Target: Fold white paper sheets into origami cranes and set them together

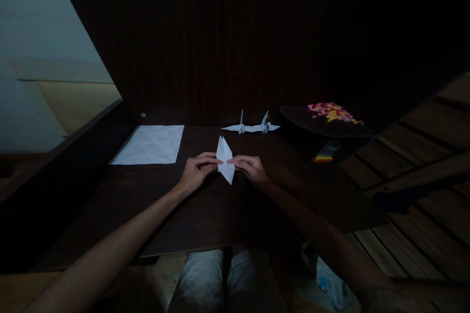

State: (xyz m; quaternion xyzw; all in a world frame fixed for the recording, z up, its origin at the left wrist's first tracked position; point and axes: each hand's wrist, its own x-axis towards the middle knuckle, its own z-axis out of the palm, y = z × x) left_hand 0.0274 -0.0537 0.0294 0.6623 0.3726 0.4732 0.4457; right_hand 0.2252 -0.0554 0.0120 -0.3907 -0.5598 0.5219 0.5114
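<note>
The dark desk bears a white sheet at its left rear and two paper cranes along its back edge. Over its middle, the left hand and right hand pinch a folded paper by opposite sides.

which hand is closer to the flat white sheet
Left. The left hand is to the right of the flat white sheet; the right hand is farther right, on the other side of the folded paper that both hands hold.
</note>
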